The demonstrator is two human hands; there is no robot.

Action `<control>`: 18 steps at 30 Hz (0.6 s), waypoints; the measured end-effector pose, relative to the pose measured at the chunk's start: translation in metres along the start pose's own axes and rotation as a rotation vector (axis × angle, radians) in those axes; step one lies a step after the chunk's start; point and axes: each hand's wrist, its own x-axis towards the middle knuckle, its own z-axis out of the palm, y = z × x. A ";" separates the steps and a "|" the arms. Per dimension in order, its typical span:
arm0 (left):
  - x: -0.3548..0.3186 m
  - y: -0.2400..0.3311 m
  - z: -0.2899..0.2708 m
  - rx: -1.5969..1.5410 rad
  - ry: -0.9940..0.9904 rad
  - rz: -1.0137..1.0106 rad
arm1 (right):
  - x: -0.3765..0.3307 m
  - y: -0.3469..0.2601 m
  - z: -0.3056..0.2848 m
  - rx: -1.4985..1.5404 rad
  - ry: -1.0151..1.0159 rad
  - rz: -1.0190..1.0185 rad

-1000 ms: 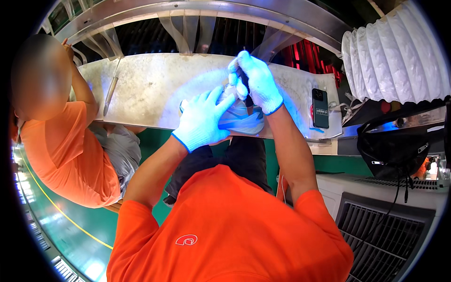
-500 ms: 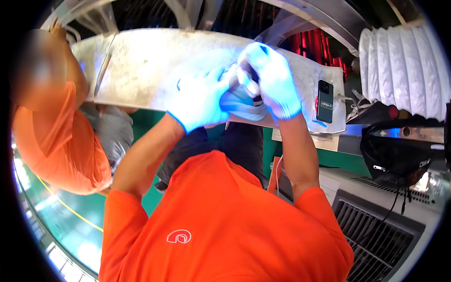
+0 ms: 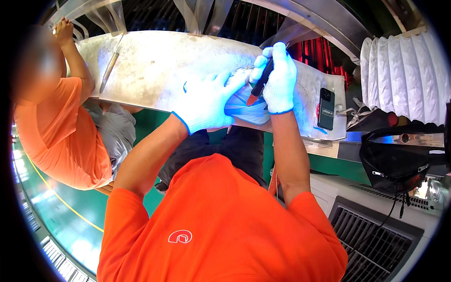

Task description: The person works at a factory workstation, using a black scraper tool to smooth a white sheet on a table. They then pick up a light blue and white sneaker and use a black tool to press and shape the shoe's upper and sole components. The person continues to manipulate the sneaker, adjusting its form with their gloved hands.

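Observation:
A pale blue shoe (image 3: 248, 112), overexposed and partly covered, rests at the table's near edge between my hands. White knitted gloves with blue cuffs cover both hands. My left hand (image 3: 204, 101) grips the shoe's left side, its thumb reaching over the top. Above the shoe's right side, my right hand (image 3: 281, 77) is closed around a dark stick-shaped tool (image 3: 262, 81) with a reddish-brown end. That end slants down and left toward the shoe; whether it touches cannot be told.
On the worn pale table (image 3: 145, 61) lie a phone (image 3: 326, 109) at right and a thin long-handled tool (image 3: 109, 71) at left. Dark rollers (image 3: 253, 21) run behind. A co-worker (image 3: 66, 136) sits at left. A white ribbed duct (image 3: 404, 75) and black bag (image 3: 394, 155) are at right.
My right hand has turned more upright and drawn back a little from the shoe, so the dark tool now shows clearly. My left hand stays nearly in place.

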 end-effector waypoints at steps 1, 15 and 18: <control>0.000 0.001 -0.002 -0.015 0.003 -0.002 | -0.003 0.000 0.001 -0.013 0.027 -0.023; 0.001 0.000 0.010 -0.008 0.134 0.042 | -0.025 0.025 -0.007 0.398 -0.119 -0.045; 0.002 -0.005 0.007 -0.058 0.065 0.035 | -0.025 0.027 -0.004 0.409 -0.073 -0.005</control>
